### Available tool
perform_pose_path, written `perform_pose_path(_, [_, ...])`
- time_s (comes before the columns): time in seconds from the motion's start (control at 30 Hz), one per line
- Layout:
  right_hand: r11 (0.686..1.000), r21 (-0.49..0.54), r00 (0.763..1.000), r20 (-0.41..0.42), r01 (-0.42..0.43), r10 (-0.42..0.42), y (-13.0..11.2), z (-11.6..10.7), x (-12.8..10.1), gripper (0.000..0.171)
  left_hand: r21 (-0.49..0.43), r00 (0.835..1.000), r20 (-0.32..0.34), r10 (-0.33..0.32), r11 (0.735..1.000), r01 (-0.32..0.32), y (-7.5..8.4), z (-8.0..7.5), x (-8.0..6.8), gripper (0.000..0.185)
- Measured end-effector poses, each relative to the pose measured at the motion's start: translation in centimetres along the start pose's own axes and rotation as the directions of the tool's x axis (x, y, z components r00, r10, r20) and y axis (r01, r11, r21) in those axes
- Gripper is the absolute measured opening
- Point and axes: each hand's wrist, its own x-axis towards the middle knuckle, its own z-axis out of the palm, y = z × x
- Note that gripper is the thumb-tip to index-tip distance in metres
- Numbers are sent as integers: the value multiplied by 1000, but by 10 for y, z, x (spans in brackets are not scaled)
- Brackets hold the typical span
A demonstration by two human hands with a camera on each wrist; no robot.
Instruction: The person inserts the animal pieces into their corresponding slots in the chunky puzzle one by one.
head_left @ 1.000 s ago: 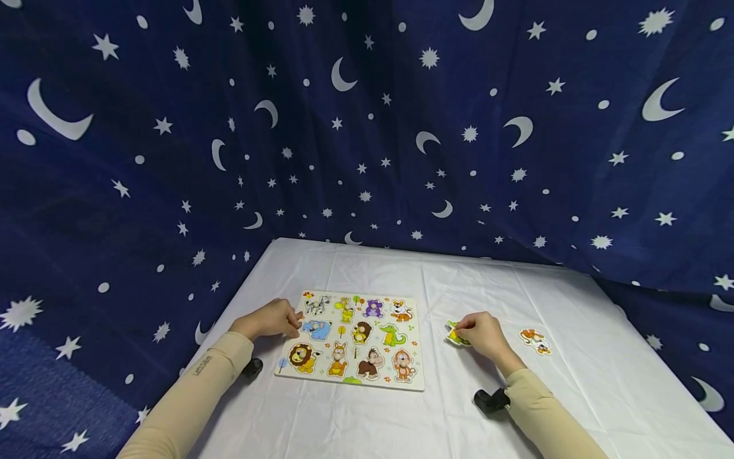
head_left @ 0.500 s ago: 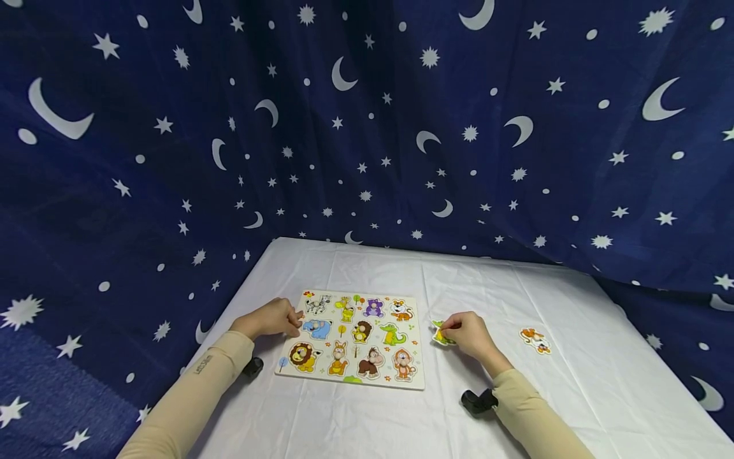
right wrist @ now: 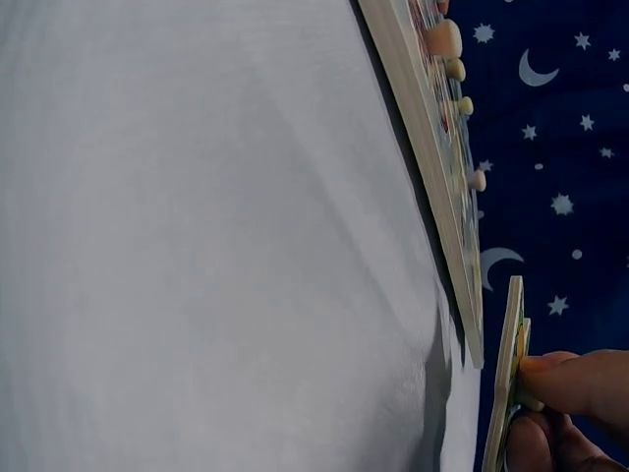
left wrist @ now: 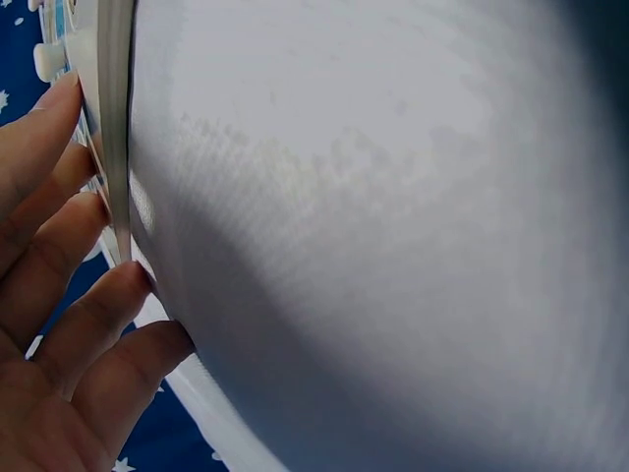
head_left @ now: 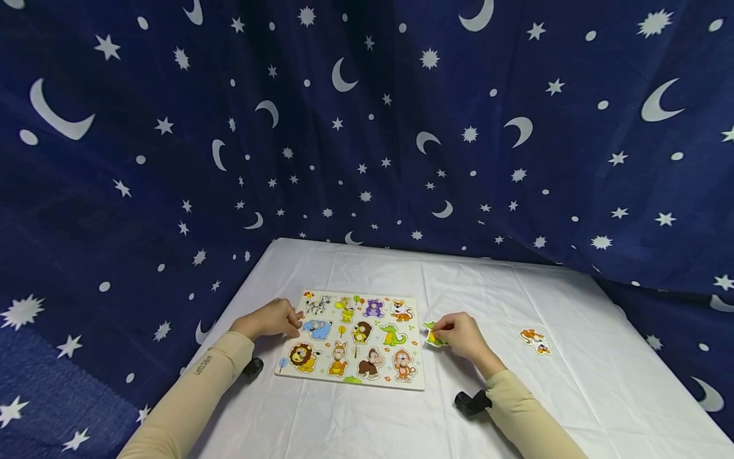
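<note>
While left hand (head_left: 269,319) steadies puzzle board (head_left: 352,338), right hand (head_left: 459,331) grip pinching green piece (head_left: 431,338).

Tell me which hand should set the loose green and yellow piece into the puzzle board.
Right. The right hand already pinches the piece beside the board; the left hand rests on its far edge.

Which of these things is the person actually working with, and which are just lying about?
In use:
puzzle board, steadied by the left hand
green and yellow piece, pinched by the right hand

Lying about:
orange piece on the white cloth
starry curtain
</note>
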Motion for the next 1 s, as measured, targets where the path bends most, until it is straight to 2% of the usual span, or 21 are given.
perform_pose_path(0.23, [1000, 4, 999, 35, 5, -5, -5, 5, -2, 3, 4, 1000, 0, 3, 1000, -3, -2, 1, 0, 8])
perform_pose_path(0.5, [1000, 13, 999, 34, 19, -20, -9, 8, -1, 4, 14, 1000, 5, 21, 1000, -21, -2, 1, 0, 9])
perform_pose_path(0.73, [999, 6, 999, 42, 34, -35, -13, 13, -1, 4, 33, 1000, -2, -7, 999, 7, -2, 1, 1, 10])
perform_pose_path(1.0, [1000, 11, 999, 49, 10, -11, -24, 17, 4, 4, 17, 1000, -7, -8, 1000, 8, -1, 0, 0, 10])
